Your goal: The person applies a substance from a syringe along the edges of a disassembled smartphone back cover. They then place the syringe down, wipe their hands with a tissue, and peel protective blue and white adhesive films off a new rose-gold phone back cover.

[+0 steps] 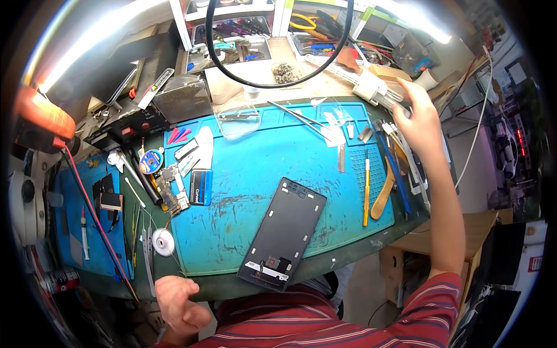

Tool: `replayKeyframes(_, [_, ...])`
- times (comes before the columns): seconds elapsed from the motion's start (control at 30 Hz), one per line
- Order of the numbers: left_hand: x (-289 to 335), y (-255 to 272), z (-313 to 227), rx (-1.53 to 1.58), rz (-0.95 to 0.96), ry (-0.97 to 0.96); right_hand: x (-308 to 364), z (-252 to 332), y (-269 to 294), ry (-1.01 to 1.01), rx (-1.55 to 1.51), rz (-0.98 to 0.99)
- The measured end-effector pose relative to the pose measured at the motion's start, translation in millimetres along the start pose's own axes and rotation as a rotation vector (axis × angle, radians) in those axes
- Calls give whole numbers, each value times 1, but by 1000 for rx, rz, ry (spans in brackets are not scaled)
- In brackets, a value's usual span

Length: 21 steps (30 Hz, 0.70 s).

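My right hand [419, 119] parted, left hand [180, 300] curled, holds unclear: leaning, I could nudge the phone [284, 231] off the worktop's [227, 285] front edge.

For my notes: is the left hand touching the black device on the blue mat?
No, a gap separates the left hand from the black device.

1. Large rectangular blue mat [232, 229]: bright blue, marked with dark streaks, gridded toward its right side
2. Flat rectangular dark panel [281, 229]: near-black, dotted with small white patches
3. Round white spool [158, 246]: white around a dark reddish hub
4. Pronged white plastic piece [369, 88]: plain white
5. Striped cloth shirt [261, 319]: dark red with narrow pale and dark stripes
6. Slender yellow rod-shaped tool [366, 191]: golden yellow
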<state>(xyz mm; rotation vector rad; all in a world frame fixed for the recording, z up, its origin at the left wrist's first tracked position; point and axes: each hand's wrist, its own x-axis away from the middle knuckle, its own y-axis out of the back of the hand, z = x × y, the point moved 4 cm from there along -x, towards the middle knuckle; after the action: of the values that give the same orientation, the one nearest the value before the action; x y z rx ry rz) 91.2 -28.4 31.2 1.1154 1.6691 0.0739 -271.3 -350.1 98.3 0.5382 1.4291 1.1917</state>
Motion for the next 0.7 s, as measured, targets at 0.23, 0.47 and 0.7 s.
replayKeyframes(0.23, [-5,1,-2,33,1,-64,115,67,47,155,-126,-125])
replayKeyframes(0.47, [5,0,0,142,-66,19,188,67,29,191,-246,-254])
replayKeyframes(0.7, [1,-6,-11,73,19,332,194,64,21,227,-281,-378])
